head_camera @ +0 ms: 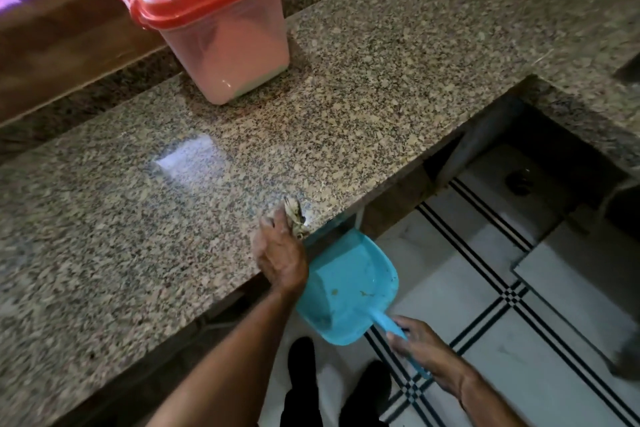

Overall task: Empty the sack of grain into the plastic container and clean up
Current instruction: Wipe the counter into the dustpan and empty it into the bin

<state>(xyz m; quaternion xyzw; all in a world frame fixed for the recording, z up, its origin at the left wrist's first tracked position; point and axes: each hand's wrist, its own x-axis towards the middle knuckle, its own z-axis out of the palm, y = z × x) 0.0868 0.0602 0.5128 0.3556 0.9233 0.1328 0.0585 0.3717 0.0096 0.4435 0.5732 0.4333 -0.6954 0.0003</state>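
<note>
A plastic container (221,35) with a red lid stands closed at the back of the granite counter (138,211). At the counter's front edge my left hand (278,255) holds a crumpled dirty cloth (294,215) against the stone. Just below that edge my right hand (420,347) grips the handle of a blue dustpan (349,281), whose tray sits under the cloth. A few specks of grain lie in the pan. No sack is in view.
A wooden ledge (69,45) runs behind the counter. The counter turns a corner at the right over a dark recess (519,163). Below is a white tiled floor (519,357) with black stripes, and my dark shoes (304,374).
</note>
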